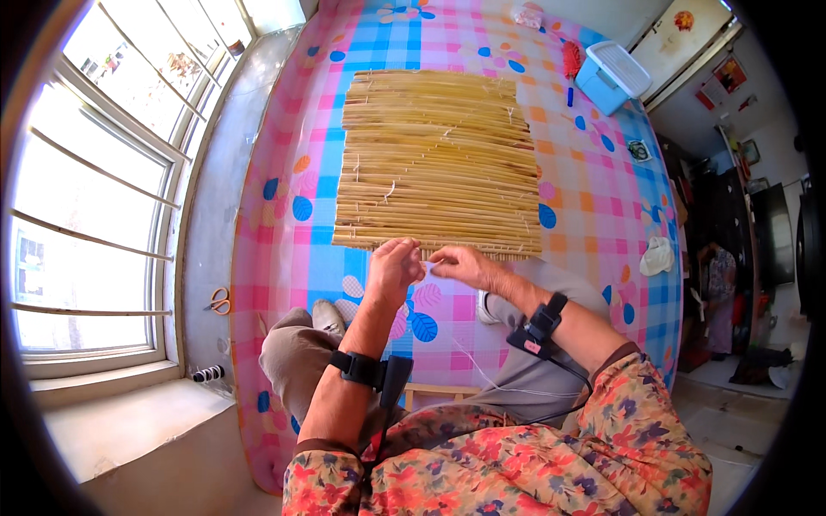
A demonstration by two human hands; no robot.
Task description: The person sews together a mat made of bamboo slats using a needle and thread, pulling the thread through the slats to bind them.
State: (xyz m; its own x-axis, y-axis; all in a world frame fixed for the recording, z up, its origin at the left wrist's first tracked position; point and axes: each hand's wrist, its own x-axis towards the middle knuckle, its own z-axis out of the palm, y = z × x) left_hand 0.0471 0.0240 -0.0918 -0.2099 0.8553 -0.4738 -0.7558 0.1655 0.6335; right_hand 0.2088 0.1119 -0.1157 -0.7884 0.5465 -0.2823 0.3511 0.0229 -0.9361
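Rectangular mat (439, 155) of slender stalks (439, 206), ends uneven.
At the mat's near edge: left hand (397, 267) curled, right hand (466, 266) narrowed; cannot tell what either holds.

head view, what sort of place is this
Probably a room in a home: a flowered, checked cover under the slatted mat, a barred window, and what looks like a television.

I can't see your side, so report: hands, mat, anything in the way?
Left hand and right hand close together at near edge of stalk mat. Mat spread on checked cover. Possible snag: loose white thread, near side.
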